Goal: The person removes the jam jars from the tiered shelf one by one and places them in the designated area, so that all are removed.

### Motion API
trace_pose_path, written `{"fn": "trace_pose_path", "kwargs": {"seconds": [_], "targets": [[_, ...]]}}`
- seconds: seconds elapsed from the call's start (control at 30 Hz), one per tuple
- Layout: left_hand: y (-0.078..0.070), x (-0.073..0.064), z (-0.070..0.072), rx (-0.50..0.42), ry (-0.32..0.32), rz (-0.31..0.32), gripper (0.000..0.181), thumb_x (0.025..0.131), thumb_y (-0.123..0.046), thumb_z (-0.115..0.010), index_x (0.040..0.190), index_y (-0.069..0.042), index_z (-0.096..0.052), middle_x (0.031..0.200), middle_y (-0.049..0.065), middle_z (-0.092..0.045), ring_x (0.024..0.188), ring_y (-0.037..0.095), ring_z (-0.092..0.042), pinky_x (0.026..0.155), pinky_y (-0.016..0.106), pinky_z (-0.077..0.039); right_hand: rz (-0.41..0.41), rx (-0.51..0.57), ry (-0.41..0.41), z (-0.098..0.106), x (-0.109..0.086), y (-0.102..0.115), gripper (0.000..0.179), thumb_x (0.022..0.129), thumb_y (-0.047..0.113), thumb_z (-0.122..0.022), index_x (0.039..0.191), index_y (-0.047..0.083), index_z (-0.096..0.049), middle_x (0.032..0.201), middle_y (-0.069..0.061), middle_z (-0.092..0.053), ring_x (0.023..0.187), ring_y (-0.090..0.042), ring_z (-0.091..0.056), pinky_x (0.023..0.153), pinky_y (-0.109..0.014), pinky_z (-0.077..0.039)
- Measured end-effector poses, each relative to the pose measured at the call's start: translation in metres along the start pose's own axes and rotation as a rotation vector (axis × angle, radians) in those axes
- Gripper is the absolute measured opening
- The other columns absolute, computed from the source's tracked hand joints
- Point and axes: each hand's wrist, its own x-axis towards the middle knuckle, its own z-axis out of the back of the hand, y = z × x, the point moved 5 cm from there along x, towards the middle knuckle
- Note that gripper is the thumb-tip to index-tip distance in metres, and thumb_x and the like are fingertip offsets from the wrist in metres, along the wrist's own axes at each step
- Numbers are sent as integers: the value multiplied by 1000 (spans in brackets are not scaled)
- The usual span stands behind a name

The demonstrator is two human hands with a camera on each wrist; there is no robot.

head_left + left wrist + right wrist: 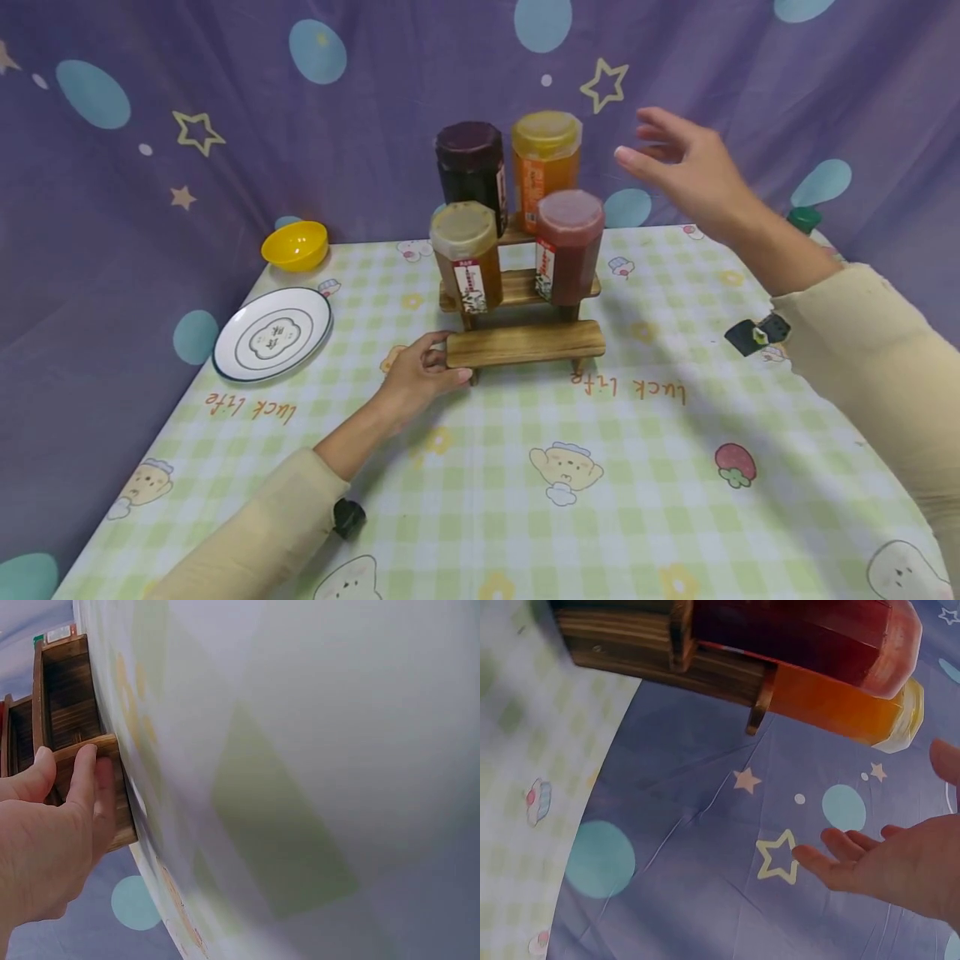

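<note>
A three-step wooden rack (525, 344) stands on the table with jars on its upper two steps. My left hand (415, 377) grips the left end of its lowest step, thumb in front and fingers behind; the left wrist view shows thumb and fingers about the rack's side (109, 746). On the top step are a dark purple jar (471, 171) and an orange jar (546, 171) with a yellow lid. An amber jar (467, 250) and a red jar (568, 250) occupy the middle step. Apart from the orange jar, to its right, my right hand (697, 171) hovers with loosely bent fingers, holding nothing.
White plates (273, 335) with dark rims lie at the left, in front of a yellow bowl (296, 247). A green-topped item (804, 219) shows partly behind my right forearm. The purple curtain (390, 150) hangs close behind the rack.
</note>
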Motion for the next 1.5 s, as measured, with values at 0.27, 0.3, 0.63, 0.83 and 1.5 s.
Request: {"fn": "trace_pose_path", "kwargs": {"seconds": [0.27,0.3,0.63,0.83,1.5], "targets": [[0,-1,0,0,9,-1,79,88,2,-68,152,-4,-21,106,11,-49,77,12,-58,94,41,-55,23,89,46,-16,10,14,72,90,32,-68,152,21,-32,151,-8,-36,136,-25,-39,115,-43,-35],[1,-1,0,1,7,-1,79,88,2,-68,152,-4,-22,105,10,-49,76,11,-58,94,41,-55,22,89,52,-17,12,15,73,90,32,-69,152,21,-32,151,-8,-37,136,-25,-40,114,-43,-36],[1,0,1,-34,3,0,79,87,4,-67,151,-3,-22,88,3,-36,59,7,-34,94,41,-55,6,87,245,-39,35,32,86,87,29,-72,155,19,-20,153,-11,-33,135,-26,-39,112,-42,-39],[1,1,1,-53,3,-6,78,87,6,-67,151,-4,-23,76,1,-26,55,7,-26,94,42,-55,-39,84,319,-54,51,39,93,83,25,-77,155,19,-19,134,-14,-47,118,-24,-50,103,-39,-49],[-1,1,-1,3,-14,14,79,86,2,-70,151,-4,-25,87,3,-41,66,9,-46,93,41,-56,-100,281,244,-50,60,34,67,66,9,-90,126,13,-58,112,-7,-60,101,-23,-58,78,-32,-61]]}}
